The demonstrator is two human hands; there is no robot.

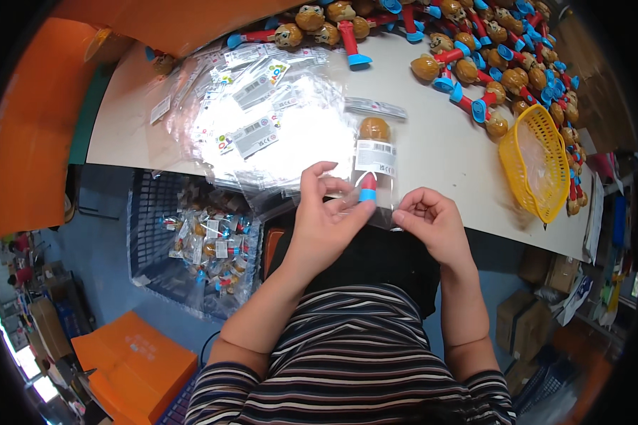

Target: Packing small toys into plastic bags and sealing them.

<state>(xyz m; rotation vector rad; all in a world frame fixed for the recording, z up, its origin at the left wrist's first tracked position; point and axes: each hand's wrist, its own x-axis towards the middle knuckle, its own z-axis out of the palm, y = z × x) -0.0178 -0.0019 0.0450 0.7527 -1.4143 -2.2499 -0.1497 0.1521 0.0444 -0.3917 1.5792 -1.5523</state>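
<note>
A clear plastic bag (393,177) lies at the table's front edge, its header flap at the far end. Inside it is a toy figure (374,128) with a round brown head, a white printed label across its middle and a red and blue lower part. My left hand (326,219) grips the near end of the bagged toy, thumb by the blue part and fingers curled. My right hand (434,225) is closed in a pinch on the bag's near right corner. The toy's face is not visible.
Flat clear bags (262,120) with printed headers pile up at left. Loose red and blue toy figures (489,71) heap at the far right, beside a yellow basket (507,152). A blue crate (143,241) below holds bagged toys; an orange box (131,361) is nearby.
</note>
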